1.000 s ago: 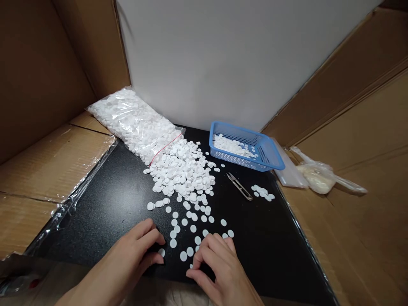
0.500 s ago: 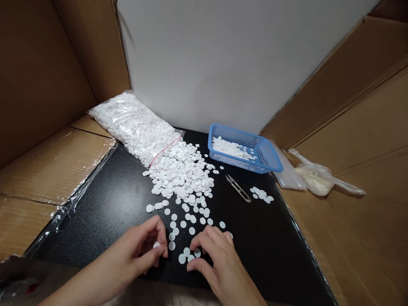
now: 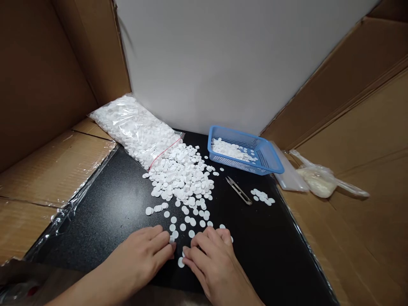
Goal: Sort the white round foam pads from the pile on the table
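Observation:
Small flat white discs lie scattered on the black tabletop in front of me. My left hand point(image 3: 145, 250) is curled palm down, its thumb and fingertips closed at a white disc point(image 3: 171, 239) that is partly covered by them. To its right, my right hand point(image 3: 210, 259) rests low over the table with thumb and index finger nearly together at another white disc point(image 3: 184, 254), mostly hidden. A loose disc point(image 3: 181, 262) lies just below those fingertips. What the curled fingers of either hand cover inside the palm is hidden.
A clear bag point(image 3: 134, 127) spills a heap of discs point(image 3: 181, 174) behind my hands. A blue basket point(image 3: 267, 155) holding discs stands at the back right. Thread snips point(image 3: 239, 190) and a small group of discs point(image 3: 263, 196) lie before it. Plastic bags point(image 3: 320, 182) lie farther right.
My left hand has moved slightly right and turned palm down, hiding the disc seen in it before. My right thumb and index finger have closed together over the discs and shifted left.

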A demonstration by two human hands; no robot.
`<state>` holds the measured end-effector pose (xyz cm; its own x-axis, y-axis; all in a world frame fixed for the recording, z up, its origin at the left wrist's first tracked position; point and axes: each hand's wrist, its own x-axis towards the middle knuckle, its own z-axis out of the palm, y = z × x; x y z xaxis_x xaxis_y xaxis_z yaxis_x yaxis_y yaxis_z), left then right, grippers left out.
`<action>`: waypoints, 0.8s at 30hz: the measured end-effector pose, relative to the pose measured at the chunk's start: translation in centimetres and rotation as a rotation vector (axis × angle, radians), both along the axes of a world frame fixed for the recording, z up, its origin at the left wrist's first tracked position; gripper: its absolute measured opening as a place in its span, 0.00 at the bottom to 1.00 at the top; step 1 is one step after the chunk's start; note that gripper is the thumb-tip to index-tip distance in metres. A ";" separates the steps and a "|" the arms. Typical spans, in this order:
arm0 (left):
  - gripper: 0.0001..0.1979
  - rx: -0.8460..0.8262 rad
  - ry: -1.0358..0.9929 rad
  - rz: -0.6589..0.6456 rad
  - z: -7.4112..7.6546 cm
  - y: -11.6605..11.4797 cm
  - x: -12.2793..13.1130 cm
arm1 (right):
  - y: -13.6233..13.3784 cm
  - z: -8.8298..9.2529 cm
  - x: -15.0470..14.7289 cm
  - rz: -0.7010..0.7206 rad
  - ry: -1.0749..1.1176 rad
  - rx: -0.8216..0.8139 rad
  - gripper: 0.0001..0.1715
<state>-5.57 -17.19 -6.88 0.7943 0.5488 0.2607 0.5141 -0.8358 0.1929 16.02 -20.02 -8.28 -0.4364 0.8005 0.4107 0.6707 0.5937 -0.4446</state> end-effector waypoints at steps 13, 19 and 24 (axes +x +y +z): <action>0.25 -1.274 -0.669 0.496 2.2 2.1 1.8 | 1.8 2.2 0.2 0.048 -0.063 -0.356 0.14; 0.27 -1.453 -0.718 0.525 2.5 1.8 2.0 | 1.6 1.8 1.5 0.045 0.023 -0.184 0.12; 0.25 -1.579 -0.736 0.443 2.8 1.3 1.5 | -0.2 1.4 4.3 0.078 -0.006 -0.044 0.10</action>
